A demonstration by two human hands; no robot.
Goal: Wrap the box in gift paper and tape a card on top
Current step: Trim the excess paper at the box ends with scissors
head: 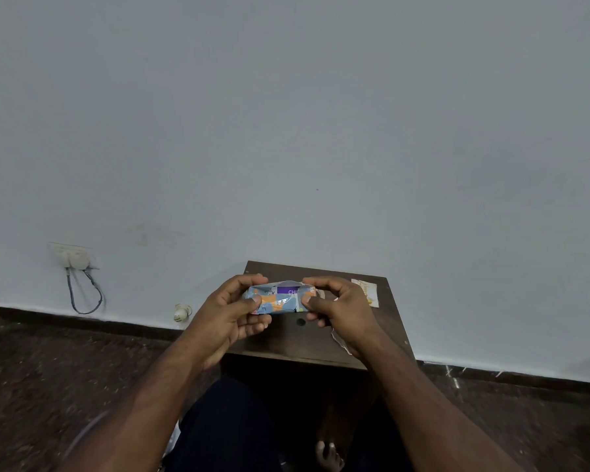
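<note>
A small box [280, 299], mostly covered in blue, orange and white gift paper, is held just above a small dark wooden table [286, 342]. A purple patch of the box with white letters still shows on top between the paper edges. My left hand [232, 311] grips the box's left end, thumb on the front. My right hand [338, 308] pinches the right end with curled fingers. A pale card [367, 292] with yellow print lies on the table's far right.
A bit of clear tape or plastic [338, 338] peeks out under my right wrist. The table stands against a light blue wall. A wall socket with a looped cable [79, 277] and a white plug [181, 313] are at the left. My knee and foot are below.
</note>
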